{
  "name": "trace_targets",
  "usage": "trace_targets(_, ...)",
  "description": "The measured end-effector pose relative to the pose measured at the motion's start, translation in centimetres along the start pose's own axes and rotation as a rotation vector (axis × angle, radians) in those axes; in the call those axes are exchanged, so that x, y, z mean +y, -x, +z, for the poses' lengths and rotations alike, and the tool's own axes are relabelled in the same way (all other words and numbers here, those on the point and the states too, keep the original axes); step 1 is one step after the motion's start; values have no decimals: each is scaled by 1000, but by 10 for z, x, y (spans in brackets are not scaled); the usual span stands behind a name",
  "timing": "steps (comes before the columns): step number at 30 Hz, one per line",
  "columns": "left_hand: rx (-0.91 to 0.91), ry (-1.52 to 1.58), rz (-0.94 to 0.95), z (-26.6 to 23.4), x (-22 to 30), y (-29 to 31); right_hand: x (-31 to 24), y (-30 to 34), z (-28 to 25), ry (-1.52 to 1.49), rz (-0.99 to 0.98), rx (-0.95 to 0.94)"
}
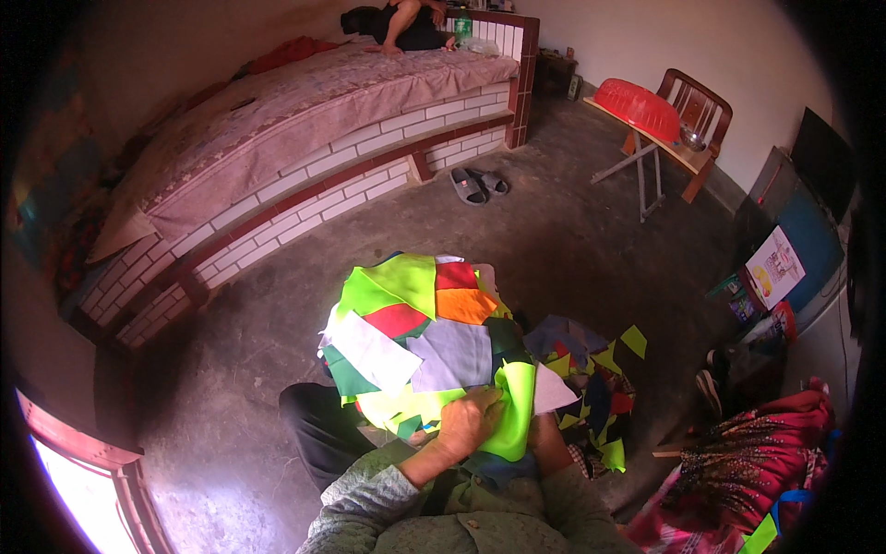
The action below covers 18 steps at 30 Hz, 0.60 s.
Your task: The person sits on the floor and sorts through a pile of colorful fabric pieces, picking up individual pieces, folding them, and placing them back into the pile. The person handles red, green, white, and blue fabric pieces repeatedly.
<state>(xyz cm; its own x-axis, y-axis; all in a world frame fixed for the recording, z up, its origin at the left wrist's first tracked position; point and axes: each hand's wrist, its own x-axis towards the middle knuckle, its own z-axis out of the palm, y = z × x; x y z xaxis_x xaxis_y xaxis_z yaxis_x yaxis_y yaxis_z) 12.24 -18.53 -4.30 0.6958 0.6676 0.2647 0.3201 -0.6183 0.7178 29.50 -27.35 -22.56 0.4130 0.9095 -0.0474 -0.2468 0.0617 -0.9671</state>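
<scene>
Left hand (469,420) pinching lime-green fabric piece (516,415) beside multicoloured patches (452,353); right hand (551,443) showing only partly, cannot tell grip.

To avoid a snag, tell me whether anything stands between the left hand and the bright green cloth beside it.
Nothing visible stands between them: the left hand meets the left edge of the bright green cloth. The right hand is partly hidden.

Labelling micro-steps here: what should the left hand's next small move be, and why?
Probably smooth out the bright green cloth: it looks curled, while the lavender patch lies fairly flat, and the left hand is already at its edge.
</scene>
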Motion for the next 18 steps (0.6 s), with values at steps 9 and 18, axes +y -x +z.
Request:
trace_targets(9,129,-157,145,5,-3,0,-28,-7,-15,867,-111,78)
trace_targets(18,126,87,125,-8,4,-4,-48,15,17,-887,172,-77)
